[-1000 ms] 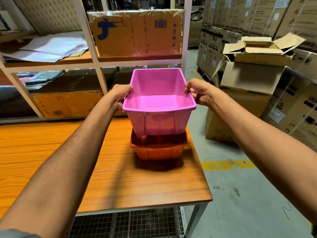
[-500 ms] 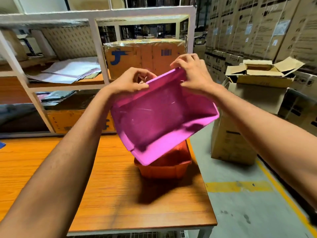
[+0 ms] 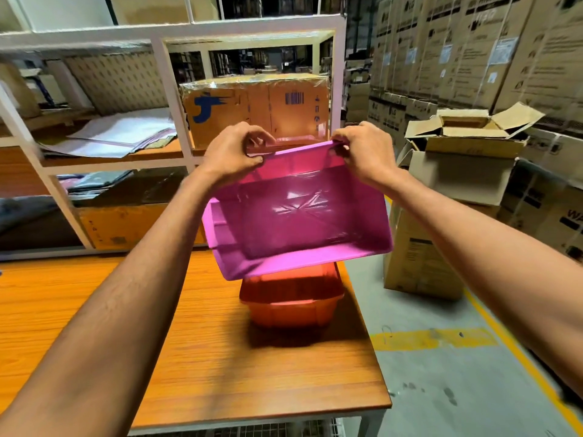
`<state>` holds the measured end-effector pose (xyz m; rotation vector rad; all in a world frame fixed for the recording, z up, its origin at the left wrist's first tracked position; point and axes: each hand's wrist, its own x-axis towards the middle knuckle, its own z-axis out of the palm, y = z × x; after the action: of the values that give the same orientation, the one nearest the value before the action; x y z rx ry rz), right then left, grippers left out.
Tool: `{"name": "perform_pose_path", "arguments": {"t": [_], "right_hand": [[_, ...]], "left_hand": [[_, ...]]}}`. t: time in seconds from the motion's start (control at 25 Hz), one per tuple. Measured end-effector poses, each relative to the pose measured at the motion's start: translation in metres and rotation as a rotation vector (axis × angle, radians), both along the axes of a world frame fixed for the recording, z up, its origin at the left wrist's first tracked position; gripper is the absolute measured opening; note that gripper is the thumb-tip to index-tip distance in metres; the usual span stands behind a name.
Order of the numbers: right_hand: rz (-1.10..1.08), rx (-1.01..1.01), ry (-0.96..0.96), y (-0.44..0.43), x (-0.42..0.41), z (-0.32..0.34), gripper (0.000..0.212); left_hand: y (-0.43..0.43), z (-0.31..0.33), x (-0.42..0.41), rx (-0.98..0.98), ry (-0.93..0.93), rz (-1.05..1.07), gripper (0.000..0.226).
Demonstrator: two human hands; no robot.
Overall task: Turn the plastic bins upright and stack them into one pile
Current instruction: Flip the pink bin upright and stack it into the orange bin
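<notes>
A pink plastic bin [image 3: 296,216] hangs in the air above the table, tipped so its open mouth faces me. My left hand [image 3: 235,152] pinches the left end of its raised far rim. At the right end of that rim, my right hand [image 3: 366,152] grips it too. Below the pink bin an orange bin [image 3: 290,301] stands upright on the wooden table [image 3: 126,326] near its right edge. The pink bin hides the back of the orange one.
A white metal shelf rack [image 3: 176,99] stands behind the table with a cardboard box [image 3: 255,102] and papers on it. Stacked cartons [image 3: 460,165] stand to the right across a concrete aisle with yellow floor marking [image 3: 432,339].
The pink bin, resting upright in the orange bin a second ago, has been lifted out and tipped toward me. Both hands shifted from its side rims to its far rim.
</notes>
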<state>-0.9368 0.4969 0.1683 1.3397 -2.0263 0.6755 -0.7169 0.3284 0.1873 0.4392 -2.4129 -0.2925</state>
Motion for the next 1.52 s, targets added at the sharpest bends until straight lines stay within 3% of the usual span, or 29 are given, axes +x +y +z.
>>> {"name": "perform_pose_path", "arguments": {"t": [0.32,0.44,0.64,0.76,0.92,1.04,1.12,1.32,1.4,1.52], "right_hand": [[-0.172,-0.051,-0.183,0.020,-0.020,-0.010,0.028],[-0.225,-0.108,-0.273,0.025,-0.021,-0.013,0.027],[-0.164,-0.020,-0.232,0.027,-0.009,-0.012,0.033],[-0.073,0.130,-0.081,0.021,0.003,-0.005,0.035],[-0.115,0.082,-0.150,0.016,0.014,-0.007,0.028],[-0.222,0.005,-0.411,0.015,0.010,-0.012,0.031],[-0.221,-0.055,-0.614,0.017,0.008,-0.015,0.033],[-0.054,-0.121,-0.949,0.014,0.021,-0.034,0.021],[0.081,-0.104,-1.099,0.012,0.026,-0.040,0.018],[0.203,-0.025,-1.284,0.018,0.037,-0.046,0.021]], "left_hand": [[-0.016,-0.022,0.005,0.012,0.117,0.339,0.045],[-0.010,-0.027,0.008,0.147,0.268,0.475,0.052],[0.003,-0.026,0.009,0.080,0.372,0.456,0.032],[0.008,-0.015,0.004,0.019,0.412,0.429,0.031],[0.010,0.000,-0.004,0.000,0.432,0.407,0.040],[0.014,-0.014,-0.001,-0.070,0.502,0.587,0.050],[0.023,-0.036,0.001,-0.037,0.594,0.593,0.051],[0.028,-0.074,0.001,0.446,0.521,0.292,0.034],[0.019,-0.081,0.008,0.562,0.514,0.288,0.023],[0.005,-0.090,0.022,0.651,0.481,0.248,0.026]]}}
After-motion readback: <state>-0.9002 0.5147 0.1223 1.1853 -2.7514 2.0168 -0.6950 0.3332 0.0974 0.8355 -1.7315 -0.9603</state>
